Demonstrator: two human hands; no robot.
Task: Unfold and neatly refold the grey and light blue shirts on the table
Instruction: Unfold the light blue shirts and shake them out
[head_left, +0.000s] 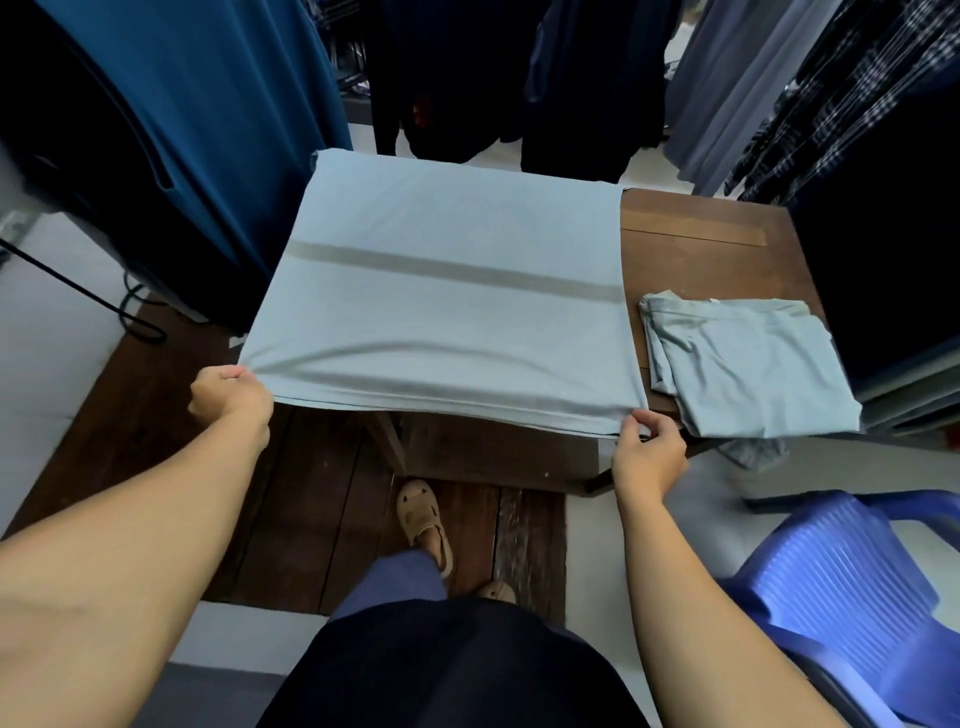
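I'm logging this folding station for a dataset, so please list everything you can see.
spread shirt: one, light blue with a grey band, flat across the left of the table, near edge overhanging
folded shirt: one, pale grey-blue, near right corner of the table
table: one, dark brown wood, centre
plastic chair: one, blue, lower right on the floor
hanging garments: several, teal at left, dark at the back, grey and plaid at right
sandals: two, beige, on the person's feet below the table
left hand: one, grips the spread shirt's near left corner
right hand: one, pinches its near right corner
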